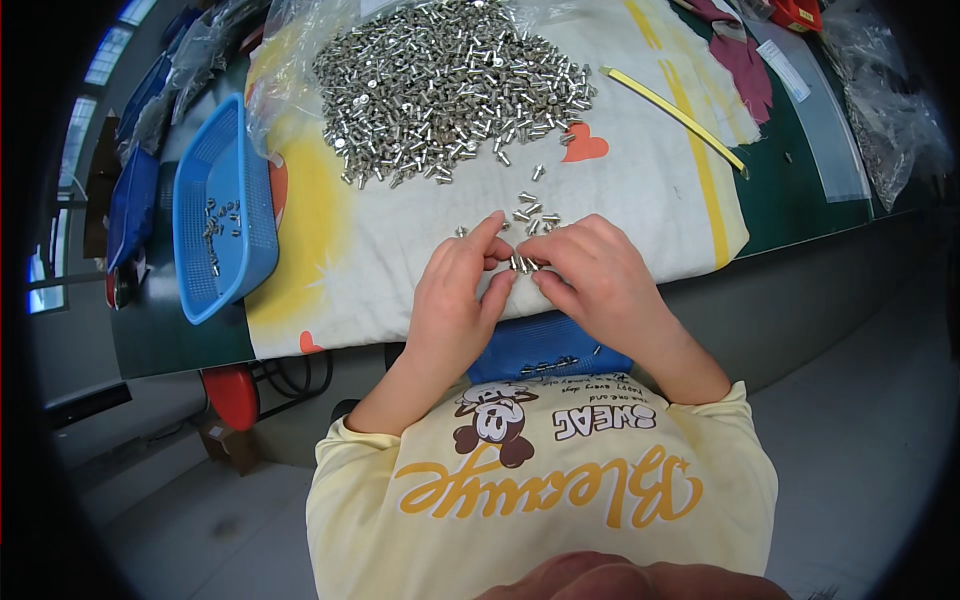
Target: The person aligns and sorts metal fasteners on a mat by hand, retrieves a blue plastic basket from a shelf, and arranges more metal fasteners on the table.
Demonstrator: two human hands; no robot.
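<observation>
1. Left hand [455, 285]: half curled, index finger lifted off; thumb and nearer fingertips drawn in at the left end of a small row of screws [524, 264]; grip light, by the look of it.
2. Right hand [600, 270]: loosely curled, thumb and index finger nearly together at the row's right end; the row thus held between both hands, presumably so the pieces stay side by side; exact contact partly hidden by fingers.
3. Loose screws [530, 213]: scattered just beyond the fingertips; likely set apart there for easy reach.
4. Heap of screws [440, 90]: large, silvery, further off on the patterned cloth [385, 250]; the cloth probably keeps pieces from rolling or scratching.
5. Blue basket [262, 240]: left of the cloth; a few metal pieces inside; seemingly parked clear of the hands.
6. Blue tray [545, 340]: below the hands at the near edge; some pieces inside; apparently placed to receive or catch parts.
7. Yellow strip [680, 120]: right of the heap, lying slantwise; purpose unclear.
</observation>
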